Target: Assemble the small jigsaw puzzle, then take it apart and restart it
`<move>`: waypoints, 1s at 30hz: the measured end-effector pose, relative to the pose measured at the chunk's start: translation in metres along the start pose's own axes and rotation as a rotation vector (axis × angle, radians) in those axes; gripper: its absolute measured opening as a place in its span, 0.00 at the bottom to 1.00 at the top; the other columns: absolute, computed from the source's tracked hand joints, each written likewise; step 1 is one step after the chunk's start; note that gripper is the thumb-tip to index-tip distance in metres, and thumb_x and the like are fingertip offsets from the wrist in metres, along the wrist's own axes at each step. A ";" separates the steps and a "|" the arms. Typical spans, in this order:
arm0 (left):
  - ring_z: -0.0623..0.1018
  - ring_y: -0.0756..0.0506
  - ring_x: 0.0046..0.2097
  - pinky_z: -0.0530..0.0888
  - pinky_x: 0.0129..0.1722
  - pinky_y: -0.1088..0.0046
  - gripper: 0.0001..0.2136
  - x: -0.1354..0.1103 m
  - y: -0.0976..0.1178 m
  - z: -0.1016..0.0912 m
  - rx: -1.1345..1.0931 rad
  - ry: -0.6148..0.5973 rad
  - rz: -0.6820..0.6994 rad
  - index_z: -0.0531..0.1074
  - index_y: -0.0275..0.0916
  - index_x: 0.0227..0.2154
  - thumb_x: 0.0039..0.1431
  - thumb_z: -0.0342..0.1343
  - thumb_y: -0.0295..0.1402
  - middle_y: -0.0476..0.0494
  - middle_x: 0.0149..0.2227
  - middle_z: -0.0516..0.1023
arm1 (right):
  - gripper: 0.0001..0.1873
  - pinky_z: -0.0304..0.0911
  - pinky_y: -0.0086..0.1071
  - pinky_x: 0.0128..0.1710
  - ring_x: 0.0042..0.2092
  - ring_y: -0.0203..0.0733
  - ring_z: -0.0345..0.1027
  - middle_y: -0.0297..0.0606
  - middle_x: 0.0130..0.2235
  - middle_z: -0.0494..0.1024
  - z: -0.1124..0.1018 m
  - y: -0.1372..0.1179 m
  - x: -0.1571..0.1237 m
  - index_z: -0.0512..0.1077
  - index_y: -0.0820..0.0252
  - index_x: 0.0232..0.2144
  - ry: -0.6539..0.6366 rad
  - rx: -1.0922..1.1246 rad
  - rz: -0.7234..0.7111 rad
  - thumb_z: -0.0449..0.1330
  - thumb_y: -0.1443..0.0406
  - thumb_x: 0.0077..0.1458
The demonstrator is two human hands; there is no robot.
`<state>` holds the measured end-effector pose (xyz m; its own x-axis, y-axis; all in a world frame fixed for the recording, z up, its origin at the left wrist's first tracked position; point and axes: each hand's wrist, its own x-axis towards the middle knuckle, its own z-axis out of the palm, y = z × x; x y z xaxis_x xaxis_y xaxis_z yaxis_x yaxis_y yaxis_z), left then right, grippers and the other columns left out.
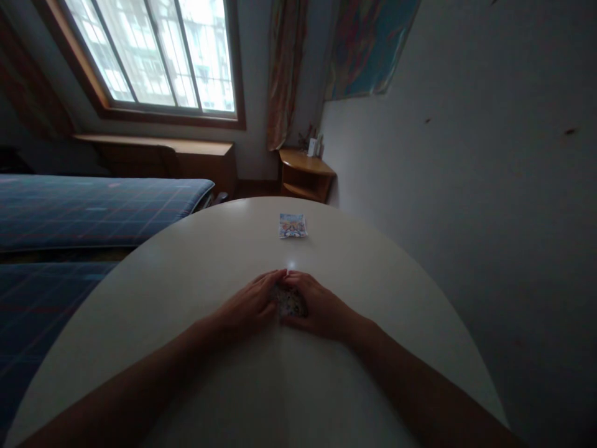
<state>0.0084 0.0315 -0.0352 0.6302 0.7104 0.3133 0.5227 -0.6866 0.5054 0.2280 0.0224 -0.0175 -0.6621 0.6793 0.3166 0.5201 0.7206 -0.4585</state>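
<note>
1. Cupping both hands around a small patterned bunch (291,303) on the white table (209,249), that's me right now. Call the bunch the middle of the clock, with me sitting at 6.
2. My left hand (249,303) is on its 9 o'clock side, forearm running back toward 8.
3. My right hand (321,306) has the 3 o'clock side, fingers curved round the far edge and thumb along the near one, forearm going off toward 4.
4. Grip-wise, my fingertips come together up at 12 with the bunch between my palms. Can't tell if I'm actually squeezing it, and it's too dim to say what it's made of.
5. Straight up at 12, well apart from my hands, a printed square card (292,227) lies flat on the tabletop.
6. Beyond the table: plaid mattress (93,211) at 10, bright window (153,56) at 11, wooden corner shelf (308,163) around 12.
</note>
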 end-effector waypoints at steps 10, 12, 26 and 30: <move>0.71 0.38 0.54 0.70 0.56 0.54 0.22 0.005 0.012 -0.004 0.202 -0.006 0.018 0.63 0.40 0.58 0.61 0.57 0.31 0.39 0.53 0.73 | 0.35 0.58 0.49 0.60 0.58 0.53 0.62 0.48 0.56 0.72 -0.010 0.008 -0.009 0.69 0.59 0.54 0.024 -0.195 0.148 0.66 0.45 0.51; 0.72 0.39 0.51 0.72 0.54 0.55 0.17 0.006 0.011 -0.005 0.233 -0.014 0.023 0.67 0.40 0.53 0.62 0.57 0.32 0.40 0.50 0.74 | 0.29 0.61 0.47 0.56 0.54 0.52 0.65 0.46 0.52 0.74 -0.011 0.008 -0.006 0.71 0.59 0.50 0.041 -0.218 0.144 0.65 0.47 0.53; 0.80 0.40 0.42 0.74 0.40 0.64 0.09 0.012 0.024 -0.010 0.365 -0.081 -0.133 0.69 0.40 0.42 0.68 0.50 0.40 0.43 0.40 0.80 | 0.10 0.59 0.32 0.36 0.37 0.42 0.71 0.40 0.37 0.79 -0.010 -0.003 0.000 0.71 0.60 0.39 0.006 -0.312 0.178 0.59 0.60 0.59; 0.81 0.40 0.38 0.72 0.36 0.67 0.13 0.012 0.026 -0.012 0.444 -0.099 -0.181 0.70 0.40 0.38 0.69 0.47 0.43 0.42 0.36 0.80 | 0.09 0.55 0.31 0.32 0.31 0.38 0.68 0.38 0.33 0.78 -0.008 -0.002 0.001 0.73 0.59 0.32 0.042 -0.302 0.214 0.58 0.60 0.61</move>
<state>0.0227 0.0239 -0.0082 0.5474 0.8208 0.1630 0.8093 -0.5688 0.1465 0.2308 0.0222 -0.0094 -0.5020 0.8194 0.2767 0.7839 0.5663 -0.2546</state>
